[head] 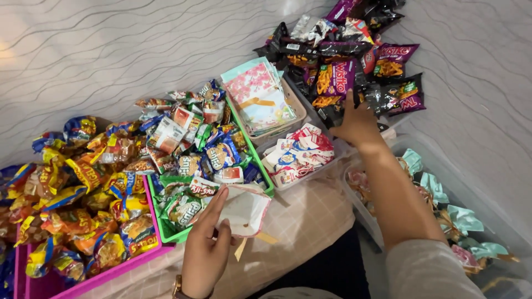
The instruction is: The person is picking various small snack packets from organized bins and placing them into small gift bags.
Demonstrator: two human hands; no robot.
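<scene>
From the head camera, you look down on a crowded spread. At far left a pink tray [145, 252] is heaped with yellow and orange snack packets [83, 210]. Just beside it a green basket [173, 235] holds green, blue and white packets [205, 149] piled above its rim. Behind that, a beige tray [296, 108] carries flat gift bags with a pink blossom print [257, 94], and a clear tray [310, 174] holds small red-and-white packets [299, 152]. At top right lies a loose heap of dark and purple snack packets [343, 66]. Along your right side a clear bin [471, 194] holds bundles tied with pale teal ribbon [463, 218]; your right forearm crosses over its near end and hides part of it.

Your left hand [206, 243] holds an open white paper bag [244, 209] at its near edge, thumb against the outside and fingers curled round the paper; the grip is pinching the bag. The bag's mouth faces up, just in front of the green basket's corner, over a checked cloth [310, 221].

Your right hand [357, 123] reaches well away to the dark heap, its fingers lying on a black packet [382, 97]; you cannot tell whether that grip has closed on it
</scene>
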